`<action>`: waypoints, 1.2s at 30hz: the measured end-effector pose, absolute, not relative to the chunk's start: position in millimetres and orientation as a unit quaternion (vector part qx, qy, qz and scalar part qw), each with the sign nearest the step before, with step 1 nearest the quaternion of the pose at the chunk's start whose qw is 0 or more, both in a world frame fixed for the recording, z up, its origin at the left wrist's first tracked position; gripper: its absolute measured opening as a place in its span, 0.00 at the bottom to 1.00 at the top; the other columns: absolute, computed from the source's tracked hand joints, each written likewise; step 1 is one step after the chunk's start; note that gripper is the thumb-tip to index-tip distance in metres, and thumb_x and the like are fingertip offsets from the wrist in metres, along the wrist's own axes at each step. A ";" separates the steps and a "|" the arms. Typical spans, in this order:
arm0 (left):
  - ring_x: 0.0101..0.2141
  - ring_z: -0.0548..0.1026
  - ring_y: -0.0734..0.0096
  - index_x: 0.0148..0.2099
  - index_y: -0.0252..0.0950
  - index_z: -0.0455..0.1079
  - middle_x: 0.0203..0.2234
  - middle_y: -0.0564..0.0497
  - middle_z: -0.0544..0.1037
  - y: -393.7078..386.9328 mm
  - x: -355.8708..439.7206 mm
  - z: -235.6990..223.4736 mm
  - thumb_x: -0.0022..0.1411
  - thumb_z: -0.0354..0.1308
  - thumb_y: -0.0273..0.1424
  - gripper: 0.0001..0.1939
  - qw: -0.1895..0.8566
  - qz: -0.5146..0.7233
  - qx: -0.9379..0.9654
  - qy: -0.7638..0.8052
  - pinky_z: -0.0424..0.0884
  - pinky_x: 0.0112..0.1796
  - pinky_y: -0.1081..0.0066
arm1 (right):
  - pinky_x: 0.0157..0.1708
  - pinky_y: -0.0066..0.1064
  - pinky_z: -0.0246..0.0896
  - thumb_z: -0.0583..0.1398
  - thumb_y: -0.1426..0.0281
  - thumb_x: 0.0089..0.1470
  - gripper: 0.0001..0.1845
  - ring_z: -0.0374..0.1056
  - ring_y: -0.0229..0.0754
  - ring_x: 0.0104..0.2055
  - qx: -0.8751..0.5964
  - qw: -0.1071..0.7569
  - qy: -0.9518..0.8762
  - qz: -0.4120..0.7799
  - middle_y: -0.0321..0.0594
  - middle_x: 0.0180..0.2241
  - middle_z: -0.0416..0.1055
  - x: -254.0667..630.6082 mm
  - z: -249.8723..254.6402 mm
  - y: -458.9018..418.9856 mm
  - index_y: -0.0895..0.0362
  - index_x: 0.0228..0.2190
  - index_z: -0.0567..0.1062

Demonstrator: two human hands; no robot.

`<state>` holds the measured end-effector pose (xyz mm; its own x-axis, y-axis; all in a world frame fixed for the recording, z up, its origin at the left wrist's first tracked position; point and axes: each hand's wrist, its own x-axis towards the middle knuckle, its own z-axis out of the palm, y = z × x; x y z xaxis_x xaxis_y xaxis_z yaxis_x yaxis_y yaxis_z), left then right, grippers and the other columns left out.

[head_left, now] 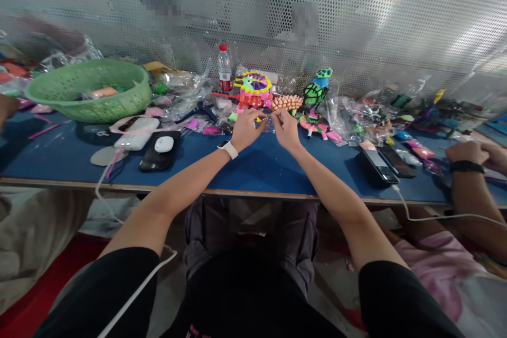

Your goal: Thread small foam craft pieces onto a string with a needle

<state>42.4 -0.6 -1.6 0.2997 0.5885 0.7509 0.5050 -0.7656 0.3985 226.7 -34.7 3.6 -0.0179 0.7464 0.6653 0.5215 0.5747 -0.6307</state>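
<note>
Close together above the blue table (261, 169), my left hand (246, 129) and my right hand (285, 129) both have their fingers pinched. A small bit of something that looks like clear plastic shows between the fingertips; what each hand grips is too small to make out. Just beyond them stand a colourful clay figure (255, 83) with a yellow scalloped rim and a spiky peach-coloured clay piece (288, 102). A green clay turtle shape (315, 94) with black lines and a pink-and-green clay figure (313, 123) are to the right of my right hand.
At left sits a green basket (106, 108), near a white power bank (138, 134) and a black phone (160, 153). A red-capped bottle (225, 69) stands by the perforated metal panel (253, 10). Rightward are packets, a dark device (376, 166) and another person's hands (469, 154).
</note>
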 end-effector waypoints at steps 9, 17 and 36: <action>0.38 0.84 0.63 0.40 0.38 0.87 0.38 0.45 0.90 6.0 40.6 -2.2 0.70 0.72 0.37 0.09 0.293 0.490 0.752 0.329 0.76 0.44 0.64 | 0.37 0.35 0.60 0.59 0.63 0.76 0.10 0.62 0.38 0.28 -0.446 0.519 -0.719 0.123 0.31 0.27 0.68 227.4 0.3 -33.7 0.51 0.38 0.72; 0.35 0.77 0.69 0.35 0.36 0.80 0.32 0.50 0.83 0.0 45.1 2.2 0.64 0.75 0.35 0.10 0.541 0.442 0.639 0.322 0.71 0.38 0.69 | 0.37 0.34 0.62 0.61 0.65 0.73 0.09 0.65 0.39 0.29 -0.457 0.520 -0.703 0.162 0.33 0.29 0.71 231.6 1.9 -29.3 0.52 0.37 0.72; 0.57 0.78 0.42 0.47 0.37 0.84 0.53 0.36 0.81 -15.1 42.4 8.5 0.72 0.65 0.33 0.08 0.009 0.383 0.848 0.366 0.73 0.59 0.45 | 0.37 0.36 0.58 0.60 0.69 0.72 0.05 0.68 0.42 0.29 -0.522 0.467 -0.712 0.054 0.33 0.27 0.72 225.9 6.7 -39.0 0.51 0.39 0.75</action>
